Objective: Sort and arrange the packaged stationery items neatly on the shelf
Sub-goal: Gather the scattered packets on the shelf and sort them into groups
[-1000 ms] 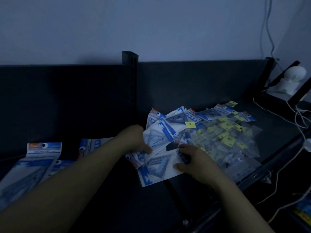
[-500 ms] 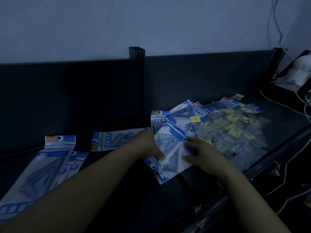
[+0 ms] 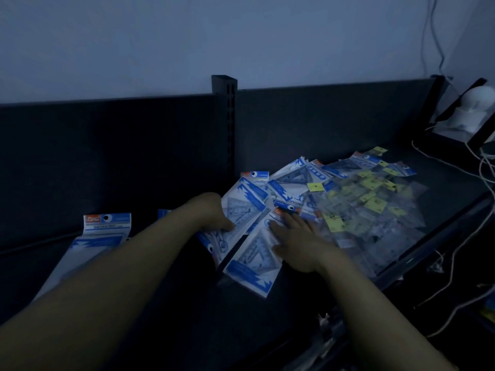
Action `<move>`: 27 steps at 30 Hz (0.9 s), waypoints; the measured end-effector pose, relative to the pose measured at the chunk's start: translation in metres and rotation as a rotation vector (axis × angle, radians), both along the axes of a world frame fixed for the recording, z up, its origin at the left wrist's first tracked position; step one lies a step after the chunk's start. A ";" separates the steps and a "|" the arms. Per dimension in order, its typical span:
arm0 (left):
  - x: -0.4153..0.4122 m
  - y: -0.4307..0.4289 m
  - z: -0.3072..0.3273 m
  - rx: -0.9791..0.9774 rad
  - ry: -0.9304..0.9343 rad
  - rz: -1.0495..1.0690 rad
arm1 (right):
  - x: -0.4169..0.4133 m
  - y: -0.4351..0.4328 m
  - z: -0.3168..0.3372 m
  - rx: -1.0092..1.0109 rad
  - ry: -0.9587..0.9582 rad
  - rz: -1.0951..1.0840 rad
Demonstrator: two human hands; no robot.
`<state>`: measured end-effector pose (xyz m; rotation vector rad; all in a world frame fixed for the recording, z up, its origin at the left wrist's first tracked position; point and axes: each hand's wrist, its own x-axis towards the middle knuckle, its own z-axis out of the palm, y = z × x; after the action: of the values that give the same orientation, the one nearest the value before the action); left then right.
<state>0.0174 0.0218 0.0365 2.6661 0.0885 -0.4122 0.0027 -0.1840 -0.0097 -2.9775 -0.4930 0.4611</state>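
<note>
Our left hand (image 3: pixel 214 218) curls round a blue and white set-square packet (image 3: pixel 243 207) at the near side of the messy heap on the dark shelf (image 3: pixel 442 194). Our right hand (image 3: pixel 297 236) lies flat, fingers spread, on the next packet (image 3: pixel 249 266). We should hold the heap still and slide one thin, slippery packet out slowly. The clear packets with yellow tags (image 3: pixel 369 210) look shiny and floppy.

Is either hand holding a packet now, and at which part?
The left hand pinches a blue-and-white packet at its near left edge, thumb on top. The right hand only lies flat on a second packet, holding nothing.
</note>
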 end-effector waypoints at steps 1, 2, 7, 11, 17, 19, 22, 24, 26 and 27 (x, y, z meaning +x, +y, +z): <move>-0.002 0.001 -0.001 0.006 -0.009 -0.003 | 0.001 0.002 -0.002 0.006 0.005 0.009; -0.005 0.003 -0.001 0.011 -0.017 -0.005 | 0.001 0.004 -0.003 0.015 0.008 0.021; -0.016 0.024 -0.001 0.050 -0.009 0.063 | 0.006 0.008 0.006 0.193 -0.023 0.072; -0.026 0.029 -0.001 0.041 0.081 0.087 | 0.009 0.017 -0.003 0.161 0.011 0.028; -0.047 0.039 0.001 -0.112 0.046 0.146 | 0.000 0.056 0.003 0.301 0.076 0.047; -0.054 0.046 0.000 -0.209 0.061 0.187 | 0.000 0.064 0.005 0.416 0.072 0.032; -0.065 0.050 0.000 -0.300 0.056 0.209 | 0.000 0.071 0.007 0.492 0.041 -0.041; -0.071 0.049 -0.002 -0.351 0.050 0.212 | -0.004 0.076 0.007 0.487 0.050 -0.059; -0.076 0.049 -0.003 -0.399 0.033 0.226 | -0.008 0.079 0.008 0.536 0.064 -0.086; -0.078 0.050 -0.003 -0.409 0.010 0.227 | -0.010 0.081 0.009 0.550 0.060 -0.097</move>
<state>-0.0608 0.0719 0.0335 2.2217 0.2766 -0.3289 -0.0069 -0.1025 -0.0010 -2.4386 -0.3888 0.3357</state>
